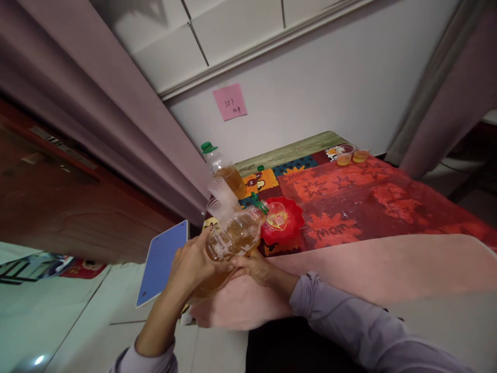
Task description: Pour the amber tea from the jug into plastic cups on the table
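- Here the big bottle is leaning well over in both hands above the near left part of the table, its long axis running from lower left up toward the right of the view.
- Its neck is pointing at the red dish, the mouth coming right up beside the clear cup that is sitting in there; whether the two are touching, I cannot tell.
- A green piece is showing at the bottle's neck.
- Inside, amber drink is filling much of the bottle; how much the clear cup is holding, I cannot make out against the dish's yellow pattern.
- Behind, a second bottle is standing with its green cap on, amber drink in its lower part.
- A stack of cups is leaning between the two bottles, and a loose green cap is lying near the table's back edge.
- Over at the far right corner, two more cups are standing side by side, each holding a little amber drink.
- Now the grip: the left hand is wrapping the bottle's left side, fingers curved around it.
- The right hand is closing on it from the right, thumb pressing the side, its other fingers mostly hidden.
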`<action>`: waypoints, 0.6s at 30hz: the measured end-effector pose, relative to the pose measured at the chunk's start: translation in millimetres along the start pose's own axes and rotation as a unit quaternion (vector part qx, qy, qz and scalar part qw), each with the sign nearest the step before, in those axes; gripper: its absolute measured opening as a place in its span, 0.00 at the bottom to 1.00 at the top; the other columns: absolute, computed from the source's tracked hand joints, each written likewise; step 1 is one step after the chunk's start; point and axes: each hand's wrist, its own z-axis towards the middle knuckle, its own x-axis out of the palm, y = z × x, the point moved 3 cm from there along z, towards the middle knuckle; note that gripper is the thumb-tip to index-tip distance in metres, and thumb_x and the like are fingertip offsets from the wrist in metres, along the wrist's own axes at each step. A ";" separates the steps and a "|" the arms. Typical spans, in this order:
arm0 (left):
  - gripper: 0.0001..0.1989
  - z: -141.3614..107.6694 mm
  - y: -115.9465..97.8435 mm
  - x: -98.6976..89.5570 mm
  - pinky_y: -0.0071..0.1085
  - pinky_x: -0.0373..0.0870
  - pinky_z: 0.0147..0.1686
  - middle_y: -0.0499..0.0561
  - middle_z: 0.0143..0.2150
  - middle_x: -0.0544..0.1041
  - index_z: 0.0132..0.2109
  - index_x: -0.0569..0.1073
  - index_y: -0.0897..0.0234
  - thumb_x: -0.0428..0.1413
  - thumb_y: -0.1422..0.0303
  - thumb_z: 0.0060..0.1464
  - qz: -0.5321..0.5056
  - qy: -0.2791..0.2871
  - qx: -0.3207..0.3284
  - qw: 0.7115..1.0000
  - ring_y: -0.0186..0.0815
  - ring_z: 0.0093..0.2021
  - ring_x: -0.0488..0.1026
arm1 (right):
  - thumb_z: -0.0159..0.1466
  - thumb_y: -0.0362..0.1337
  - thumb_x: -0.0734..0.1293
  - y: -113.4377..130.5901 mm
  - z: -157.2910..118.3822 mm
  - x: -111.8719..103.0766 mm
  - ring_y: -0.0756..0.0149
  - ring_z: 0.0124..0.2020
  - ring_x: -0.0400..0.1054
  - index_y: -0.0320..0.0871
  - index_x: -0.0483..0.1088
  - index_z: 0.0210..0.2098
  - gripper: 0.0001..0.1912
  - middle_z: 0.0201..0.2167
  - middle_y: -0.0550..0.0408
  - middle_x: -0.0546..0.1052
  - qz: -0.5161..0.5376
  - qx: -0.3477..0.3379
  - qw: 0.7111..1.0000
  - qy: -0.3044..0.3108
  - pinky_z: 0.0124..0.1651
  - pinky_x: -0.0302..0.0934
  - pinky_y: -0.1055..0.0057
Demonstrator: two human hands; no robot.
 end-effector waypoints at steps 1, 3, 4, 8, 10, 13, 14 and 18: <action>0.53 0.5 0.1 0.1 0.43 0.72 0.50 0.61 0.60 0.84 0.75 0.66 0.58 0.68 0.39 0.48 0.001 0.000 0.000 1.000 0.59 0.57 0.82 | 0.57 0.49 0.82 -0.2 0.2 -0.1 0.52 0.51 0.81 0.51 0.65 0.65 0.42 0.59 0.47 0.80 0.003 -0.001 1.000 0.000 0.44 0.81 0.55; 0.54 1.0 -0.4 0.0 0.43 0.72 0.50 0.61 0.60 0.84 0.76 0.66 0.57 0.68 0.39 0.48 0.004 0.001 -0.002 1.000 0.59 0.57 0.82 | 0.57 0.49 0.82 -0.4 0.6 -0.4 0.52 0.51 0.81 0.51 0.64 0.66 0.43 0.59 0.47 0.81 0.006 0.000 1.000 -0.003 0.43 0.81 0.55; 0.54 1.2 -0.9 -0.3 0.42 0.73 0.49 0.61 0.60 0.84 0.76 0.65 0.57 0.68 0.39 0.48 0.007 0.001 -0.005 1.000 0.59 0.57 0.82 | 0.56 0.49 0.82 -0.5 0.8 -0.6 0.51 0.51 0.81 0.51 0.64 0.65 0.43 0.59 0.47 0.81 0.005 0.002 1.000 -0.005 0.43 0.81 0.55; 0.55 1.3 -4.7 -2.1 0.42 0.73 0.49 0.60 0.59 0.84 0.77 0.64 0.56 0.69 0.40 0.48 0.021 0.011 -0.017 1.000 0.59 0.57 0.82 | 0.56 0.51 0.82 0.0 1.0 -1.5 0.52 0.50 0.81 0.51 0.62 0.65 0.44 0.59 0.47 0.80 -0.006 0.014 1.000 -0.015 0.43 0.81 0.55; 0.54 1.2 -6.6 -3.1 0.42 0.72 0.49 0.61 0.60 0.84 0.77 0.64 0.57 0.69 0.41 0.49 0.024 0.016 -0.020 0.999 0.59 0.57 0.82 | 0.56 0.51 0.82 0.3 1.1 -1.7 0.52 0.50 0.81 0.51 0.62 0.65 0.44 0.60 0.46 0.79 -0.009 0.016 1.000 -0.015 0.43 0.81 0.55; 0.53 0.7 -8.1 -4.5 0.42 0.71 0.48 0.62 0.60 0.84 0.77 0.63 0.59 0.69 0.43 0.50 0.020 0.022 -0.021 0.999 0.58 0.56 0.82 | 0.56 0.52 0.82 0.0 1.5 -2.1 0.51 0.51 0.81 0.51 0.63 0.64 0.43 0.61 0.46 0.78 -0.011 0.014 1.000 -0.015 0.43 0.81 0.54; 0.54 0.5 -8.6 -5.1 0.42 0.71 0.48 0.62 0.60 0.84 0.77 0.63 0.59 0.69 0.44 0.50 0.018 0.023 -0.020 0.999 0.58 0.56 0.82 | 0.56 0.52 0.82 -0.4 1.6 -2.2 0.51 0.51 0.81 0.51 0.63 0.64 0.43 0.61 0.46 0.78 -0.011 0.013 1.000 -0.016 0.44 0.81 0.54; 0.54 -0.5 -12.2 -8.7 0.42 0.71 0.48 0.62 0.60 0.84 0.77 0.64 0.59 0.69 0.42 0.49 0.010 0.022 -0.020 1.000 0.59 0.57 0.82 | 0.57 0.51 0.82 -1.0 1.9 -2.3 0.52 0.50 0.81 0.50 0.65 0.63 0.41 0.58 0.47 0.80 -0.004 0.010 1.000 -0.019 0.43 0.81 0.56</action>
